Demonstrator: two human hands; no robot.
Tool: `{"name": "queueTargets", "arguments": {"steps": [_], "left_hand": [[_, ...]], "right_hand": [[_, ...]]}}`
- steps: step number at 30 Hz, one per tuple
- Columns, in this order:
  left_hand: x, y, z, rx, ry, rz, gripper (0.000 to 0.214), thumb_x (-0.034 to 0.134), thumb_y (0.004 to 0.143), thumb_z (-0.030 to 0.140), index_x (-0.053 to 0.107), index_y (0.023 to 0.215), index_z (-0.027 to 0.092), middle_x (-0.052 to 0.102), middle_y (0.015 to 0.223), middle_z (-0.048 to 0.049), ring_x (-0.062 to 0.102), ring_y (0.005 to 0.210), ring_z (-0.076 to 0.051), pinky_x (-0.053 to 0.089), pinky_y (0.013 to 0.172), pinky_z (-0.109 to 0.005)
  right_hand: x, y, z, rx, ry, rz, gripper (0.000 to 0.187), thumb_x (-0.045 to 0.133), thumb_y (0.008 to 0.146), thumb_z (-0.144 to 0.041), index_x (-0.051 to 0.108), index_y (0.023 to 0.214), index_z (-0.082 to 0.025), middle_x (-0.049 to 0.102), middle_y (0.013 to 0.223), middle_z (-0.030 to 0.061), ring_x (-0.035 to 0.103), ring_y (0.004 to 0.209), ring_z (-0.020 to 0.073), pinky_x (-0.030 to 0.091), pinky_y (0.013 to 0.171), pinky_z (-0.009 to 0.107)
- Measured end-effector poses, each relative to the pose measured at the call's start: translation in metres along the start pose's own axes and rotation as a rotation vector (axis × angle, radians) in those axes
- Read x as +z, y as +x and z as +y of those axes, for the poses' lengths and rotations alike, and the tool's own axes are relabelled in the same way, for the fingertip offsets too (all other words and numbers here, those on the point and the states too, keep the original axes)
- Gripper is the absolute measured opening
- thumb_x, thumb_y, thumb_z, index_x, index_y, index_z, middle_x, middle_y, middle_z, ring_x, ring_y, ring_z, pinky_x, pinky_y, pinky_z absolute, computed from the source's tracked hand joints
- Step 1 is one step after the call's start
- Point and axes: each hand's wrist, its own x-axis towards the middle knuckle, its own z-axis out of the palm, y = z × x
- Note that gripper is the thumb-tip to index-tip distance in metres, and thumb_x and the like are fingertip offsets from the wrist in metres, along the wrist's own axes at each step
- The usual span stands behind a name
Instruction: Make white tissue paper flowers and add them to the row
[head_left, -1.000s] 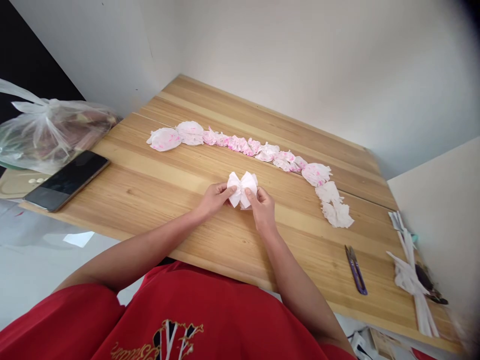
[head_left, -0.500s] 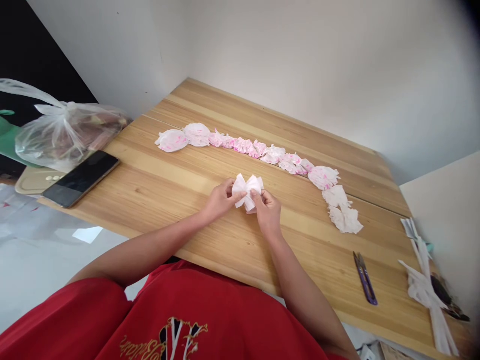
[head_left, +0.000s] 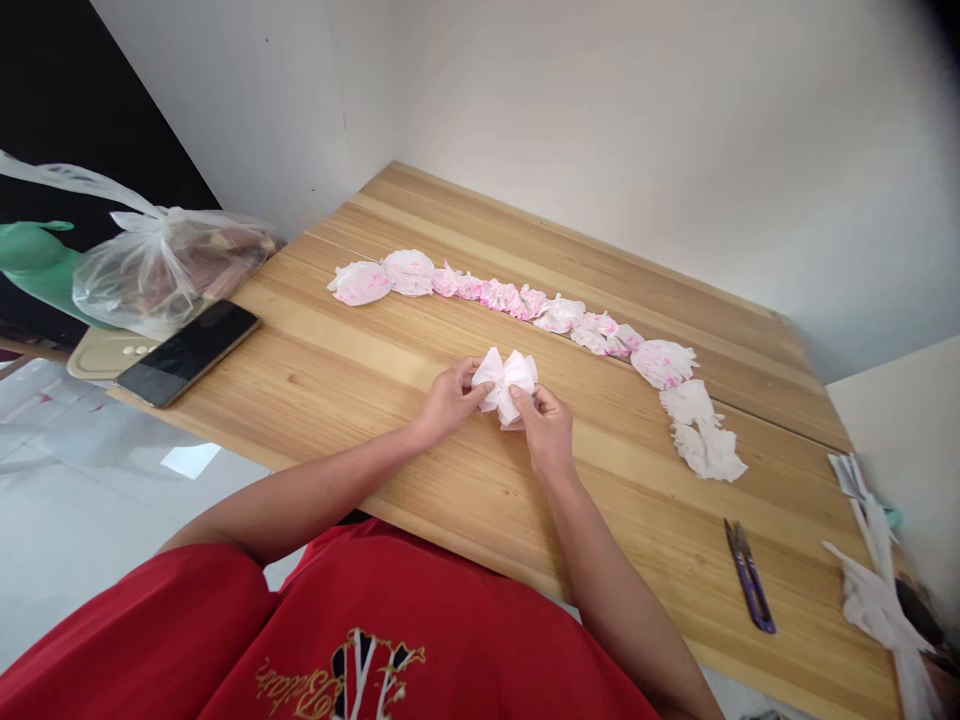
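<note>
Because the fanned white piece point(head_left: 504, 378) is gathered at its middle and spreads loosely outward, both hands seem to pinch it close to the centre so that its folds stay together. It is held above the wooden table point(head_left: 360, 400), near the edge by the person's body. The left hand point(head_left: 454, 396) grips its left side, fingers closed and thumb pressed on the front; the right hand point(head_left: 550, 430) closes narrowly on the lower right, thumb also in front. Beyond them, a row of crinkled pink-and-white pieces point(head_left: 499, 295) curves across the table, perhaps set back to leave working room. The purple-handled snips point(head_left: 750, 580) lie to the right, probably for easy reach, with knotted white strips point(head_left: 874, 600) farther right. At the left edge, a dark phone point(head_left: 187, 352) lies just beside a tied plastic bag point(head_left: 176, 268), apparently out of the way. Script on the red shirt point(head_left: 420, 610) seems to read "Britain", beside an embroidered emblem; no other writing is legible.
</note>
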Motion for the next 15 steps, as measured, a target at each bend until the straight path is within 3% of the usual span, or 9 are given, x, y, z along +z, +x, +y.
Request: {"name": "queueTargets", "arguments": {"steps": [3, 7, 12, 15], "left_hand": [[-0.002, -0.005, 0.007, 0.054, 0.118, 0.035, 0.045, 0.051, 0.087, 0.029, 0.046, 0.130, 0.014, 0.060, 0.069, 0.0008, 0.055, 0.058, -0.012, 0.044, 0.057, -0.022], [-0.006, -0.011, 0.012, 0.216, 0.402, 0.045, 0.044, 0.042, 0.093, 0.029, 0.045, 0.136, 0.017, 0.055, 0.064, 0.0015, 0.048, 0.056, -0.012, 0.038, 0.058, -0.023], [-0.006, -0.014, 0.011, 0.225, 0.685, -0.037, 0.038, 0.048, 0.091, 0.037, 0.058, 0.124, 0.022, 0.061, 0.069, 0.0003, 0.047, 0.054, -0.012, 0.032, 0.057, -0.023], [-0.006, -0.012, 0.007, 0.198, 0.698, -0.066, 0.030, 0.052, 0.088, 0.036, 0.064, 0.112, 0.023, 0.063, 0.072, 0.0000, 0.049, 0.055, -0.012, 0.032, 0.057, -0.023]], "right_hand": [[0.000, 0.001, 0.000, 0.070, 0.108, -0.015, 0.035, 0.067, 0.073, -0.052, 0.060, 0.073, -0.018, 0.056, 0.064, -0.0021, 0.047, 0.056, 0.0120, 0.040, 0.051, 0.024], [0.001, 0.000, -0.001, 0.103, 0.141, -0.011, 0.035, 0.067, 0.073, -0.053, 0.061, 0.075, -0.018, 0.057, 0.064, -0.0020, 0.049, 0.056, 0.0126, 0.041, 0.048, 0.023], [0.001, 0.000, 0.001, -0.001, 0.027, 0.003, 0.034, 0.065, 0.077, -0.048, 0.056, 0.065, -0.018, 0.048, 0.057, -0.0047, 0.042, 0.053, 0.0096, 0.034, 0.048, 0.021], [0.000, -0.001, 0.002, -0.036, -0.042, -0.002, 0.035, 0.064, 0.079, -0.048, 0.054, 0.064, -0.018, 0.045, 0.056, -0.0052, 0.039, 0.053, 0.0089, 0.031, 0.048, 0.021]]}}
